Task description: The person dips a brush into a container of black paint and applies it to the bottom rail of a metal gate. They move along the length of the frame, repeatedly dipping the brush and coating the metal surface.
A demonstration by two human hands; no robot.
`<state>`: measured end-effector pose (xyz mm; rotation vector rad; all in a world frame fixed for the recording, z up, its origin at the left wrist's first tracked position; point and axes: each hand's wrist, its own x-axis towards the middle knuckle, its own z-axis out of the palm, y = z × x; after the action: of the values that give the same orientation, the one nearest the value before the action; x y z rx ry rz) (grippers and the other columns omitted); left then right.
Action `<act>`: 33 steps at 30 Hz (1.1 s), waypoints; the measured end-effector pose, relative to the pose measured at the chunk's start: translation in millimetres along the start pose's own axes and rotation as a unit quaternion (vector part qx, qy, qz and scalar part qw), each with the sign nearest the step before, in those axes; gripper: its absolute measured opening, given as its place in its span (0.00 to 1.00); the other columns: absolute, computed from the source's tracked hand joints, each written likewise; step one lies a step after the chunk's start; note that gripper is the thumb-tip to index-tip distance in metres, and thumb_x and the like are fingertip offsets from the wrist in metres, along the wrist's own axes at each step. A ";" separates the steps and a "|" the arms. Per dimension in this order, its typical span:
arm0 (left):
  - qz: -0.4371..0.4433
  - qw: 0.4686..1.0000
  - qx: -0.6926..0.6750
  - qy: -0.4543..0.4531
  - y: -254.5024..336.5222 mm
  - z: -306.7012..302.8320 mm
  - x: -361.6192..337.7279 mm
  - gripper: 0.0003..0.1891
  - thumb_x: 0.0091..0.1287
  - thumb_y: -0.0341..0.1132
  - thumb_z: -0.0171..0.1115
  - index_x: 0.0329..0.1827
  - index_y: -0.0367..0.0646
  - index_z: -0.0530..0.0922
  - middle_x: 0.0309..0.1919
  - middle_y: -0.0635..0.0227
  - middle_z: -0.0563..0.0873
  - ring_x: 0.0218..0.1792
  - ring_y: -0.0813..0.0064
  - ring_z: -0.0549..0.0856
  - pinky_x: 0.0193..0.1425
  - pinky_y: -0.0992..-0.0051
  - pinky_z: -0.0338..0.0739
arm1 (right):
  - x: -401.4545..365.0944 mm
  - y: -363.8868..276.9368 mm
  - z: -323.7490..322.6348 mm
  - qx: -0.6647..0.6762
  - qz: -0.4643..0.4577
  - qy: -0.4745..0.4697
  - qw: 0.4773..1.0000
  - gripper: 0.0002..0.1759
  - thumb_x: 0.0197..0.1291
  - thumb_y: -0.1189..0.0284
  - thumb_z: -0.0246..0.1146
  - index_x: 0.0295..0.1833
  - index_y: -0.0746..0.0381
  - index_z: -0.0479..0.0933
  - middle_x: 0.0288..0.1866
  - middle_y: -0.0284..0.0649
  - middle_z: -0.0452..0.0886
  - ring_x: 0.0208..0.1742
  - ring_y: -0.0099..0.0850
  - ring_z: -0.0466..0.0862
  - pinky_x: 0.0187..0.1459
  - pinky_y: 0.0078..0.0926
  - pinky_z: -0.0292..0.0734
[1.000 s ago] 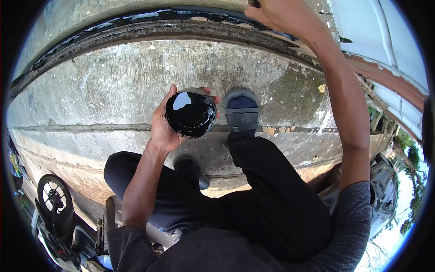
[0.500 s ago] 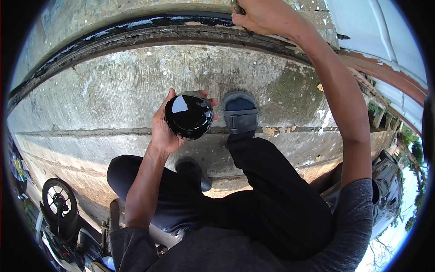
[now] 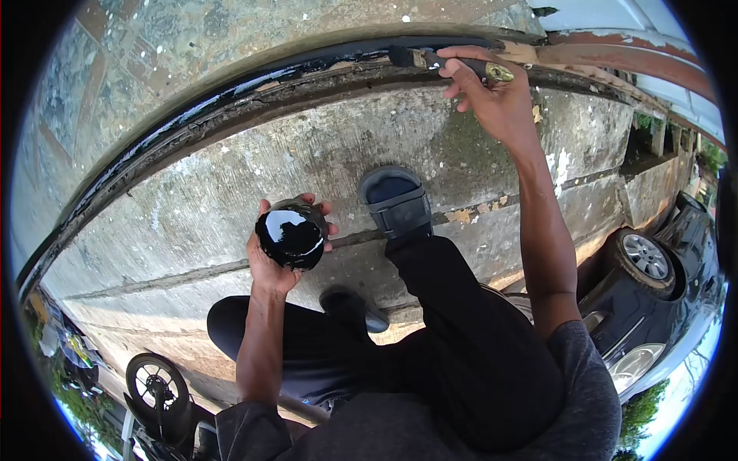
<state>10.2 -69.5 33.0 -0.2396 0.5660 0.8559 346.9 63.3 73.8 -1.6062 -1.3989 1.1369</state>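
Holding brush (image 3: 430,60), right hand (image 3: 498,98) outstretched

1. The round container (image 3: 290,238) sits open side up in the left hand (image 3: 269,269), showing glossy black liquid.
2. The brush (image 3: 430,60) lies sideways in the right hand (image 3: 496,100), its dark bristles against the ledge strip (image 3: 307,61).
3. The ledge strip shines black in patches.

At the right side there was a dark car (image 3: 688,265), and its wheel (image 3: 646,257) with pale spokes and its headlight (image 3: 636,365) could be seen. At the lower left, a motorcycle wheel (image 3: 157,386) with a black tyre was standing. The concrete ground (image 3: 307,146) was grey and stained, with a dark joint (image 3: 169,286) across it. White spots lay on the greenish floor (image 3: 192,46) above, and green leaves (image 3: 642,419) appeared near the lower right edge.
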 end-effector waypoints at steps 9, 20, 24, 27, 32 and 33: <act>0.006 1.000 -0.022 -0.014 -14.2 37.1 23.6 0.35 0.75 0.62 0.43 0.66 0.36 0.68 0.58 0.42 0.78 0.50 0.43 0.84 0.47 0.52 0.87 | 4.2 21.5 4.6 0.082 0.012 0.016 0.996 0.11 0.69 0.68 0.64 0.50 0.62 0.84 0.37 0.39 0.86 0.32 0.23 0.86 0.26 0.21 0.80; -0.007 0.999 -0.023 -0.039 -19.3 37.3 23.7 0.35 0.75 0.61 0.43 0.65 0.33 0.68 0.59 0.41 0.77 0.52 0.42 0.83 0.49 0.52 0.87 | 22.4 -5.2 -0.1 0.053 -0.042 0.015 0.998 0.10 0.68 0.68 0.64 0.47 0.63 0.84 0.32 0.38 0.85 0.28 0.23 0.86 0.23 0.17 0.76; 0.000 0.999 -0.016 -0.032 -17.4 36.6 16.2 0.37 0.75 0.62 0.40 0.67 0.33 0.68 0.59 0.41 0.77 0.52 0.43 0.83 0.49 0.53 0.87 | 27.8 -27.9 1.8 0.032 -0.063 0.003 0.997 0.09 0.67 0.68 0.63 0.45 0.63 0.83 0.30 0.38 0.85 0.26 0.22 0.86 0.21 0.21 0.74; 0.008 1.000 -0.012 -0.018 -17.1 33.5 10.9 0.37 0.75 0.62 0.41 0.67 0.33 0.68 0.59 0.41 0.78 0.52 0.43 0.84 0.49 0.54 0.87 | 39.2 -48.5 25.1 0.040 -0.091 -0.047 0.994 0.10 0.69 0.67 0.63 0.49 0.61 0.83 0.34 0.43 0.88 0.24 0.16 0.82 0.18 0.15 0.70; 0.024 0.999 -0.031 0.009 -17.7 32.9 3.9 0.38 0.74 0.63 0.41 0.66 0.32 0.69 0.58 0.41 0.78 0.52 0.43 0.84 0.48 0.55 0.87 | 71.1 -35.7 86.5 -0.050 -0.154 -0.099 0.982 0.11 0.64 0.66 0.64 0.40 0.63 0.84 0.18 0.40 0.78 0.16 0.21 0.75 0.18 0.24 0.66; 0.027 0.999 -0.030 0.011 -17.4 31.7 2.7 0.38 0.74 0.63 0.41 0.65 0.32 0.69 0.58 0.41 0.78 0.52 0.43 0.84 0.48 0.55 0.87 | 76.5 -28.4 94.9 -0.074 -0.178 -0.099 0.976 0.12 0.62 0.66 0.64 0.36 0.64 0.85 0.10 0.40 0.73 0.12 0.23 0.72 0.17 0.27 0.63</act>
<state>36.9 -65.7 57.4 -0.2891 0.5697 0.9251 250.1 140.0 53.3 -1.2940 -1.8521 1.0164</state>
